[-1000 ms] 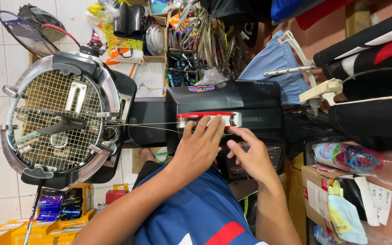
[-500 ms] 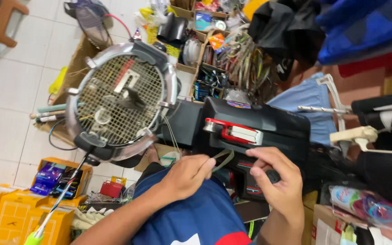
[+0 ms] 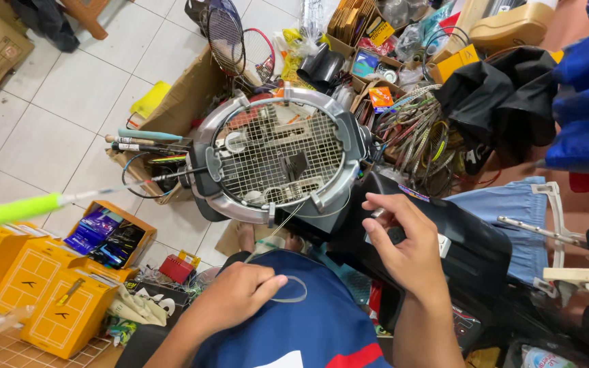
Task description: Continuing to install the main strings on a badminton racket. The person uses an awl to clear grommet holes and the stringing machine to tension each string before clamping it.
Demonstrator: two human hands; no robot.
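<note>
Below the round stringing cradle (image 3: pixel 277 160) that clamps a strung badminton racket (image 3: pixel 274 155), the left hand (image 3: pixel 236 296) has its grip pinched together on a loop of thin string (image 3: pixel 293 294) just above the blue shirt (image 3: pixel 294 334); the right hand (image 3: pixel 407 249) lies with fingers curled over the machine's black housing (image 3: pixel 472 252); yellow boxes (image 3: pixel 28 283) stand on the tiled floor (image 3: pixel 42 129) at lower left.

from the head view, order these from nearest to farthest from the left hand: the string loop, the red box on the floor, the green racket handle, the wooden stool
1. String loop: pinched in the left hand, at its fingertips.
2. Red box: on the floor just left of it.
3. Green racket handle: far left edge.
4. Wooden stool: top of the picture.
</note>
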